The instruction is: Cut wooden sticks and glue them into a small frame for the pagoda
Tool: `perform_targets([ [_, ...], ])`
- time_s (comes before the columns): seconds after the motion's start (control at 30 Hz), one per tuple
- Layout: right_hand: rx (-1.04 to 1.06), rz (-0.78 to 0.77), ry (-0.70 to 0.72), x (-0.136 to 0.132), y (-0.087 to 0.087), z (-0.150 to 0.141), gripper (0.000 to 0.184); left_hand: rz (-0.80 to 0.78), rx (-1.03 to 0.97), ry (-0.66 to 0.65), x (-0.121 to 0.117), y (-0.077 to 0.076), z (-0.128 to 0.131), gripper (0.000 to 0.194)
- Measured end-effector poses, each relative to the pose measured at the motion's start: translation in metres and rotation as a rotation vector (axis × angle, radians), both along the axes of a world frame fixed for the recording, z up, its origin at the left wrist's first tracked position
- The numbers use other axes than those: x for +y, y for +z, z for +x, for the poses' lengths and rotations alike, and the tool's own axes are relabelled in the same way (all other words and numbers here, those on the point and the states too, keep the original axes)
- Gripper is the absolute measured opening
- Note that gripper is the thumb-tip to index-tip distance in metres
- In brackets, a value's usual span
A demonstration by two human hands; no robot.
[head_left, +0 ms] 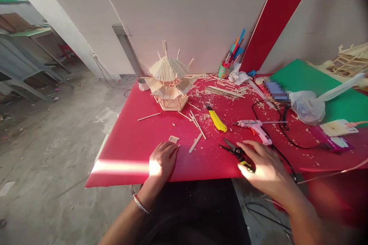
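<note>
My left hand (163, 159) rests on the red table (129, 145) with its fingers curled, their tips near a small piece of joined sticks (173, 138). My right hand (266, 168) lies over the handles of black cutting pliers (234, 150), whose open jaws point left. A wooden stick pagoda model (170, 81) stands further back on the table. Loose sticks (197, 122) lie between the model and my hands.
A yellow utility knife (217, 119) and a white glue gun (254, 125) with a black cord lie mid-table. A cup of coloured sticks (227, 67), a plastic bag (307, 106), a green board (330, 88) and a leaning red board (276, 15) stand behind. White partitions back the table.
</note>
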State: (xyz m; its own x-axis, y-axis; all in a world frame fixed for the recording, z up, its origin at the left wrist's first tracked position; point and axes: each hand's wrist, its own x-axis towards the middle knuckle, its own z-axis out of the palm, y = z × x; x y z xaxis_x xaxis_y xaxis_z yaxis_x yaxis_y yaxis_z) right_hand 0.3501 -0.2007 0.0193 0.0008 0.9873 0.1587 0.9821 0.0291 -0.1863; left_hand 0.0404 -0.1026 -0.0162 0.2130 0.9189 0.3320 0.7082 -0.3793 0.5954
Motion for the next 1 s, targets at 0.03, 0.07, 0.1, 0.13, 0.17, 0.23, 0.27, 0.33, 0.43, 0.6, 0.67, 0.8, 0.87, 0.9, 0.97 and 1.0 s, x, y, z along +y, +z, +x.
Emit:
perform_targets([
  [0.03,0.063,0.043,0.038,0.005,0.003,-0.016,0.047,-0.003,0.019,0.000,0.000,0.001,0.001,0.020],
  [0.07,0.128,0.056,0.108,0.010,0.005,-0.034,0.042,-0.013,0.025,0.007,-0.001,0.001,0.001,0.018],
  [0.1,0.198,0.069,0.169,0.016,0.006,-0.053,0.037,-0.023,0.019,0.015,-0.001,0.001,0.001,0.017],
  [0.13,0.261,0.070,0.220,0.022,0.005,-0.072,0.035,-0.032,0.004,0.020,-0.001,0.001,0.000,0.015],
  [0.17,0.293,0.082,0.254,0.028,0.003,-0.090,0.036,-0.036,-0.013,0.020,-0.002,0.001,0.000,0.014],
  [0.23,0.296,0.114,0.287,0.040,-0.004,-0.119,0.036,-0.036,-0.028,0.018,-0.003,0.001,-0.002,0.014],
  [0.27,0.285,0.133,0.294,0.045,-0.008,-0.130,0.035,-0.036,-0.018,0.017,-0.003,0.001,-0.003,0.015],
  [0.33,0.247,0.152,0.294,0.053,-0.016,-0.144,0.032,-0.045,0.033,0.015,-0.004,0.000,-0.004,0.017],
  [0.43,0.206,0.148,0.298,0.062,-0.023,-0.151,0.027,-0.053,0.115,0.010,-0.005,0.000,-0.003,0.021],
  [0.6,0.198,0.118,0.310,0.070,-0.027,-0.152,0.023,-0.050,0.182,0.013,-0.002,0.000,0.001,0.025],
  [0.67,0.189,0.122,0.304,0.072,-0.029,-0.152,0.025,-0.057,0.192,0.009,-0.001,0.000,0.002,0.028],
  [0.8,0.156,0.121,0.293,0.073,-0.033,-0.153,0.030,-0.064,0.194,0.008,-0.002,-0.002,0.003,0.031],
  [0.87,0.146,0.123,0.291,0.073,-0.034,-0.153,0.030,-0.060,0.195,0.019,-0.002,-0.003,0.003,0.032],
  [0.9,0.144,0.125,0.291,0.073,-0.034,-0.154,0.030,-0.056,0.197,0.026,-0.002,-0.003,0.003,0.032],
  [0.97,0.141,0.130,0.291,0.073,-0.034,-0.154,0.029,-0.049,0.197,0.042,-0.001,-0.003,0.004,0.033],
  [1.0,0.140,0.132,0.289,0.073,-0.035,-0.154,0.028,-0.047,0.194,0.049,-0.001,-0.003,0.004,0.032],
])
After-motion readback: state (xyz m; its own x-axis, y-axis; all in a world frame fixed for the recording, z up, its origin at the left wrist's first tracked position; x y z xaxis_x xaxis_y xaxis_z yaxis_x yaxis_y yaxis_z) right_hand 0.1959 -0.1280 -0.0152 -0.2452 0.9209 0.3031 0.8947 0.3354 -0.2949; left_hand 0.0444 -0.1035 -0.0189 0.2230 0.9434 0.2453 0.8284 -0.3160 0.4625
